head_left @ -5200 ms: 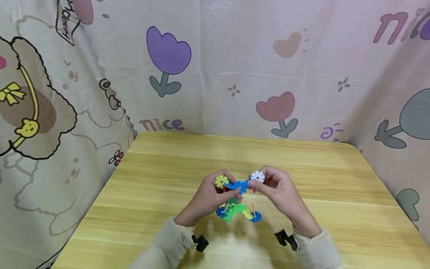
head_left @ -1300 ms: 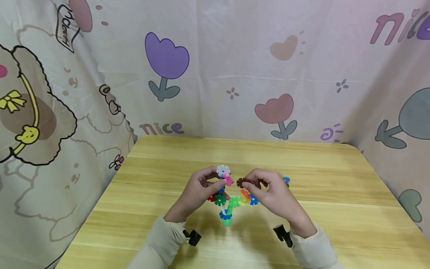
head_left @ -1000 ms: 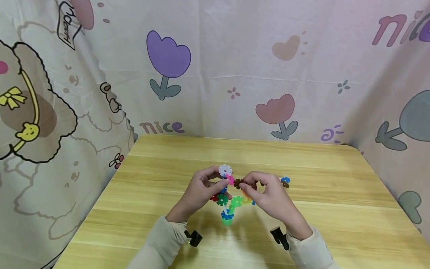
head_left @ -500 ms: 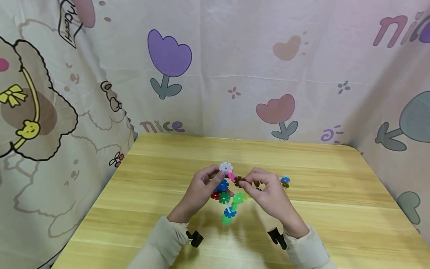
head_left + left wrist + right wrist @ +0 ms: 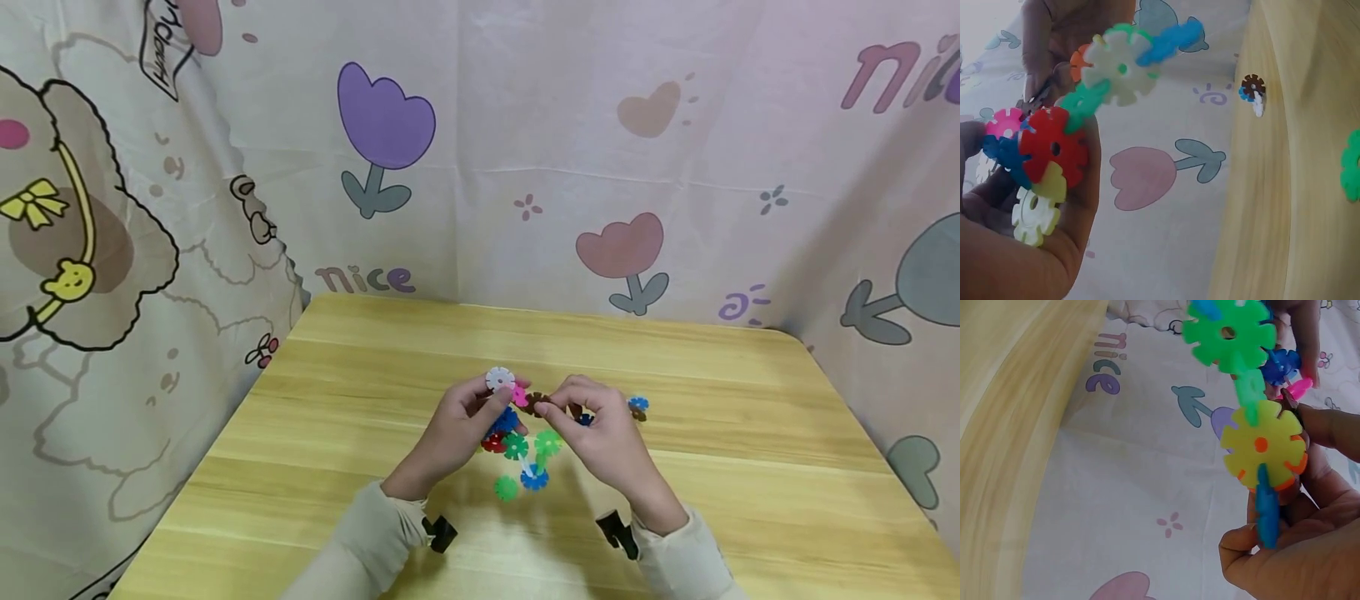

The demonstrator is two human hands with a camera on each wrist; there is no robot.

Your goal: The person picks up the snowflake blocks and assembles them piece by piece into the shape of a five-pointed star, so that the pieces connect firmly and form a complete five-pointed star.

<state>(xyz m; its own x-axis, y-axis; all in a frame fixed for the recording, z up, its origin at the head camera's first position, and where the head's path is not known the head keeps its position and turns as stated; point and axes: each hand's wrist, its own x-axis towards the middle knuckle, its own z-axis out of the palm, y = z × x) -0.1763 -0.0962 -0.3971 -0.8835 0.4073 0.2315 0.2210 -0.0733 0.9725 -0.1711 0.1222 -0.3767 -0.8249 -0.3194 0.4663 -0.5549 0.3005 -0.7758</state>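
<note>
My left hand (image 5: 450, 433) holds a joined structure of notched plastic discs at its upper part. A white disc (image 5: 500, 381) tops it, with a pink disc (image 5: 519, 395) just below. Blue discs (image 5: 506, 421), a red disc (image 5: 1054, 147) and a pale yellow disc (image 5: 1036, 212) sit by the left fingers. My right hand (image 5: 603, 433) pinches a brown disc (image 5: 536, 405) against the pink one; whether their slots interlock, I cannot tell. Green discs (image 5: 548, 442) and a yellow disc (image 5: 1260, 440) hang lower, the yellow one in front of the right fingers in the right wrist view.
A loose green disc (image 5: 506, 488) lies on the wooden table (image 5: 337, 500) beneath the structure. Beyond the right hand sits a small cluster with a blue disc (image 5: 638, 403), a brown one and a white one. Printed cloth (image 5: 510, 125) hangs behind the table.
About five seconds ago both hands held the structure without the brown disc. The right hand has since brought the brown disc leftward to the pink one, and the structure has turned in the left hand.
</note>
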